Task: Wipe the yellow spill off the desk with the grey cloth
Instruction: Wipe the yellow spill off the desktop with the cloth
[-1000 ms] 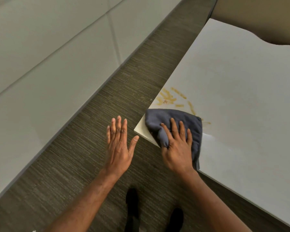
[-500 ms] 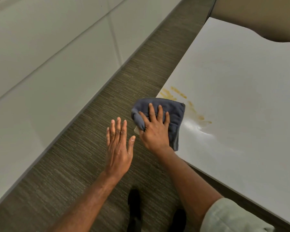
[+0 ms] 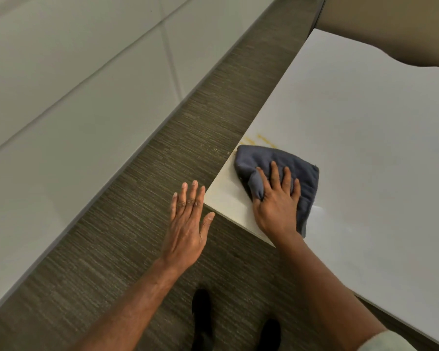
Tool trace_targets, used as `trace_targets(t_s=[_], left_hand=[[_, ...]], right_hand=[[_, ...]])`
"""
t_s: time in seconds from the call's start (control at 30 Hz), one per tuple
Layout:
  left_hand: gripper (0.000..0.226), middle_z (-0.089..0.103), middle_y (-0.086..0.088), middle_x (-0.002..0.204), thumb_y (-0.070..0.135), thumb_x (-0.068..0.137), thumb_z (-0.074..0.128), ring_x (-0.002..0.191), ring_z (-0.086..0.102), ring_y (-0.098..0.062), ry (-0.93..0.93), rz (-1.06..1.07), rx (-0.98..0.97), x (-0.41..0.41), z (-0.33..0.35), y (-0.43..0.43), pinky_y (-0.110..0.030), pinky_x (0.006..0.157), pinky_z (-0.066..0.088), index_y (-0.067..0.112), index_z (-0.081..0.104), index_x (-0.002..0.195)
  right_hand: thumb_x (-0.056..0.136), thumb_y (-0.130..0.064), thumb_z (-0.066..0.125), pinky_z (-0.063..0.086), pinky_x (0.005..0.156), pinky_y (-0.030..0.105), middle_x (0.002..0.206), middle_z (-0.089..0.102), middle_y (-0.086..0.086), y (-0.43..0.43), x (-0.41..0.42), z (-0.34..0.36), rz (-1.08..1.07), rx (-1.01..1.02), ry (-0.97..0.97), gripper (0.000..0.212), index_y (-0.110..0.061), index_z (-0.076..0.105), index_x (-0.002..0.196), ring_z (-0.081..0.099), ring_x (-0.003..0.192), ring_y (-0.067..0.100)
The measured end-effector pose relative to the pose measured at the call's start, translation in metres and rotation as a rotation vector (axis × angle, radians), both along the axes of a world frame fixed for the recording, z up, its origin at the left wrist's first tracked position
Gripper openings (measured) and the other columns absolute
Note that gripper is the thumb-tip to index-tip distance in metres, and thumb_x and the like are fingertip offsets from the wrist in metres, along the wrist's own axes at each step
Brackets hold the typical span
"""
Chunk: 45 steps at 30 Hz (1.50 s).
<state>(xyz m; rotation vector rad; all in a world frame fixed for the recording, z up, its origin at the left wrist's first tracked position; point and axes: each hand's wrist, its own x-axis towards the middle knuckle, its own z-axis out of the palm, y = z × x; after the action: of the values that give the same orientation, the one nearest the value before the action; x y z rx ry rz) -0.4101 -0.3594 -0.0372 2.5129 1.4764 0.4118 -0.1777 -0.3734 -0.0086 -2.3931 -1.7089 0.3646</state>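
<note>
A folded grey cloth (image 3: 284, 163) lies on the near left corner of the white desk (image 3: 365, 127). My right hand (image 3: 276, 203) presses flat on the cloth, fingers spread, thumb tucked under a fold. Thin yellow streaks of the spill (image 3: 259, 139) show just beyond the cloth's far edge, by the desk's left edge; the rest is hidden under the cloth. A damp sheen marks the desk to the right of the cloth. My left hand (image 3: 188, 224) hovers flat and empty over the floor, just left of the desk corner.
Dark striped carpet (image 3: 162, 198) runs between the desk and a long white panelled wall (image 3: 74, 110) on the left. My two dark shoes (image 3: 203, 320) stand on the carpet below. A beige partition (image 3: 390, 24) rises behind the desk.
My right hand has slid the cloth away from the desk corner and onto the yellow streaks, covering most of them. My left hand has stayed in place.
</note>
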Motion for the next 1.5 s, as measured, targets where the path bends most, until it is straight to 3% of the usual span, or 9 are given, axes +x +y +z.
trace_targets(t_s=[0.3, 0.47, 0.63, 0.8, 0.97, 1.17, 1.33, 1.5], left_hand=[[0.070, 0.006, -0.006, 0.174, 0.055, 0.109, 0.017, 0.162, -0.006, -0.024, 0.032, -0.030, -0.056, 0.006, -0.003, -0.007, -0.050, 0.131, 0.004, 0.012, 0.014, 0.165], [0.071, 0.008, -0.007, 0.174, 0.055, 0.109, 0.016, 0.162, -0.004, -0.024, 0.025, -0.017, -0.060, 0.007, -0.003, -0.006, -0.052, 0.130, 0.005, 0.011, 0.016, 0.164], [0.071, 0.008, -0.009, 0.174, 0.054, 0.109, 0.017, 0.162, -0.004, -0.025, 0.055, -0.018, -0.060, 0.007, -0.003, -0.008, -0.053, 0.130, 0.005, 0.009, 0.015, 0.164], [0.072, 0.008, -0.009, 0.174, 0.054, 0.109, 0.023, 0.162, -0.003, -0.025, 0.091, -0.002, -0.047, 0.009, -0.003, -0.010, -0.052, 0.131, 0.005, 0.009, 0.013, 0.165], [0.076, 0.010, -0.011, 0.173, 0.057, 0.108, 0.022, 0.162, 0.000, -0.027, 0.107, 0.027, -0.033, 0.013, -0.004, -0.012, -0.054, 0.130, 0.009, 0.007, 0.014, 0.164], [0.077, 0.007, -0.011, 0.173, 0.060, 0.107, 0.015, 0.161, 0.000, -0.028, 0.128, 0.014, -0.029, 0.013, -0.003, -0.012, -0.054, 0.130, 0.005, 0.008, 0.011, 0.164], [0.077, 0.006, -0.010, 0.173, 0.061, 0.107, 0.011, 0.161, -0.002, -0.027, 0.131, 0.009, -0.028, 0.013, -0.002, -0.012, -0.051, 0.131, 0.000, 0.008, 0.010, 0.164], [0.078, 0.008, -0.011, 0.173, 0.061, 0.108, 0.012, 0.161, 0.001, -0.027, 0.122, 0.008, -0.009, 0.013, -0.002, -0.012, -0.051, 0.131, 0.001, 0.007, 0.014, 0.164]], right_hand=[[0.093, -0.046, 0.024, -0.003, 0.124, 0.056, 0.170, 0.005, 0.002, -0.003, -0.019, 0.002, 0.188, 0.016, 0.000, 0.068, -0.034, 0.017, 0.159, -0.008, 0.156, 0.030], [0.095, -0.046, 0.029, -0.004, 0.125, 0.054, 0.170, -0.002, -0.002, -0.046, 0.013, -0.004, 0.000, 0.020, -0.034, 0.069, -0.035, 0.010, 0.160, -0.012, 0.156, 0.025], [0.098, -0.043, 0.029, -0.005, 0.124, 0.057, 0.170, 0.000, 0.005, -0.016, 0.027, -0.008, -0.176, 0.030, -0.023, 0.065, -0.034, 0.012, 0.160, -0.010, 0.155, 0.032], [0.102, -0.045, 0.032, -0.010, 0.123, 0.057, 0.170, -0.006, 0.006, 0.018, 0.001, -0.002, -0.065, -0.011, -0.034, 0.066, -0.032, 0.005, 0.161, -0.016, 0.154, 0.034], [0.100, -0.040, 0.040, -0.008, 0.124, 0.055, 0.170, -0.006, 0.002, -0.017, -0.015, 0.000, 0.023, 0.023, -0.012, 0.069, -0.033, 0.008, 0.161, -0.015, 0.155, 0.028], [0.091, -0.041, 0.032, -0.008, 0.124, 0.055, 0.170, -0.005, 0.001, -0.068, 0.036, -0.001, -0.232, 0.028, 0.013, 0.072, -0.035, 0.011, 0.160, -0.013, 0.155, 0.026], [0.097, -0.030, 0.044, -0.008, 0.122, 0.061, 0.170, 0.003, 0.009, -0.028, 0.051, 0.002, -0.360, 0.042, 0.032, 0.066, -0.027, 0.022, 0.159, -0.008, 0.155, 0.036], [0.100, -0.037, 0.041, -0.010, 0.121, 0.061, 0.170, -0.002, 0.008, 0.015, 0.026, 0.006, -0.173, 0.016, 0.013, 0.068, -0.030, 0.012, 0.161, -0.012, 0.154, 0.036]])
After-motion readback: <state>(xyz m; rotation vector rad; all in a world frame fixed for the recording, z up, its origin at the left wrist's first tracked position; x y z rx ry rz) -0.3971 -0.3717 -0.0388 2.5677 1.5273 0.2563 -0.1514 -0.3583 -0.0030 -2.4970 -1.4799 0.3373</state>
